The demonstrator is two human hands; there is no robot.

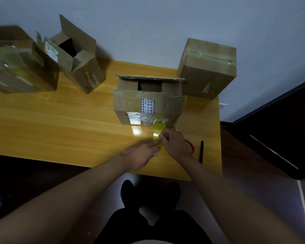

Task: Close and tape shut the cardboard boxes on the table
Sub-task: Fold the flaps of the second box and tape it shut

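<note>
Head view looks down on a wooden table (60,117) with four cardboard boxes. Both hands meet just in front of the nearest box (148,108), over the table's near edge. The right hand (174,143) pinches a strip of yellowish clear tape (158,131) between thumb and fingertips; the strip runs up from the fingers to the box's front face, where its far end sticks beside a striped label. The left hand (141,155) reaches in from below with its fingertips touching the tape's lower end, though blur hides whether they pinch it or only press it.

This nearest box has its top partly open, one flap standing at the back. At the far right corner sits a closed box (208,67), taped across its top. At the far left lies a large box (18,64) wrapped in shiny tape, blurred. Between it and the nearest box stands an open box (77,55), tilted, flaps up.

One red loop (190,147) and one black stick-like thing (201,152) lie right of the right hand.
</note>
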